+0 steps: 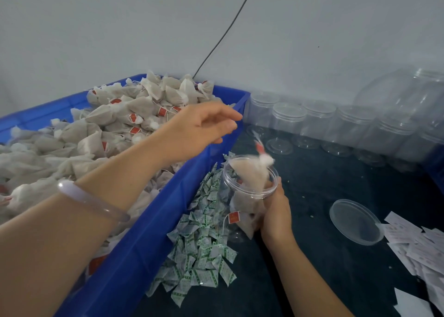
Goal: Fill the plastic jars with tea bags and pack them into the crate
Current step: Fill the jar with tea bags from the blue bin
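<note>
Filling: tea bag (pixel 252 172) at jar (pixel 234 196) mouth.
Right hand (pixel 276 212) grips tilted jar; left hand (pixel 204 127) open, empty. Keep mouth facing the bin (pixel 149 239).

Blue plastic crate (pixel 149 232) heaped with beige red-tagged tea bags (pixel 101 124). Beside it, a lidless clear plastic jar (pixel 240 203), tilted, holds several. Empty clear jars (pixel 317 122) stand in a row behind.

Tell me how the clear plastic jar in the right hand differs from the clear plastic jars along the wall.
The held clear plastic jar has tea bags in it; the wall-side clear plastic jars look empty. The held jar is tilted in the right hand; the wall-side jars stand upright on the dark table. Both are round and transparent.
</note>
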A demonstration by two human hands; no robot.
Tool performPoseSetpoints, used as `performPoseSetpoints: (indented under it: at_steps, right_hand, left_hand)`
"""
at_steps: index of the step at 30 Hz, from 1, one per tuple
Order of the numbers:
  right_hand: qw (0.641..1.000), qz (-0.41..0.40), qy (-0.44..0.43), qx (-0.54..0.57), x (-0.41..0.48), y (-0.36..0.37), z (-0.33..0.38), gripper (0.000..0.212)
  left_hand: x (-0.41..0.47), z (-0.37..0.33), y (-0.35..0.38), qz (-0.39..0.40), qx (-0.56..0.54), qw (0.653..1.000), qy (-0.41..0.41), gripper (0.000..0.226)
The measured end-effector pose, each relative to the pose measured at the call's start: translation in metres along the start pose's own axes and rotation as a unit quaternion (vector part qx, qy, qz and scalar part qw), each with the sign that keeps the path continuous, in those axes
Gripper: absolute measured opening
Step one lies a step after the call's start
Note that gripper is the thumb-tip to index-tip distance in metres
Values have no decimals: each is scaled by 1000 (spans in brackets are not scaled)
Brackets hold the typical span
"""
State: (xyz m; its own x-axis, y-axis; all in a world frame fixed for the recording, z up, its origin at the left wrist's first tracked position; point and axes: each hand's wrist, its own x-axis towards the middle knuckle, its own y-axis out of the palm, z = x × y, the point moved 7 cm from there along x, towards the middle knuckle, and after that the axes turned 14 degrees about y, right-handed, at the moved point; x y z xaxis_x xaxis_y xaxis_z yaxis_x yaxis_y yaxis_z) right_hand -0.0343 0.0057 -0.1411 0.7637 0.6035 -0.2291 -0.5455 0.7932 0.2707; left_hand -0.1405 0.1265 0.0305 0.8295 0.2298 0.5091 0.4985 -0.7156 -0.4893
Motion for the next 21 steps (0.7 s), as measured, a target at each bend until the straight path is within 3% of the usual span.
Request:
performPoseSetpoints:
  at_steps: [2,4,6,8,13,17,21]
  right_hand:
    - [1000,11,2,6,0,2,0,59]
    - [1000,17,0,6,-1,3,0,61]
    - [1000,16,-8,3,-1,2,2,61]
    - [1000,20,-14,-3,-2,3,3,61]
    - [999,24,-23,-8,-2,3,4,60]
    - [999,24,-30,-10,-3,3,5,59]
    - [999,22,-27,-10,-3,4,5,59]
  left_hand:
    - [0,13,-10,1,124,992,-13,24]
    - [-7,44,-25,25,255,962,-89,34]
    - [-23,82,-30,92,286,932,-202,44]
    - [-36,102,-25,160,287,910,-251,50]
    - [-30,113,-13,191,328,901,-211,34]
    - [-19,108,-22,111,342,919,-162,17]
    - [-27,120,-14,120,258,938,-197,31]
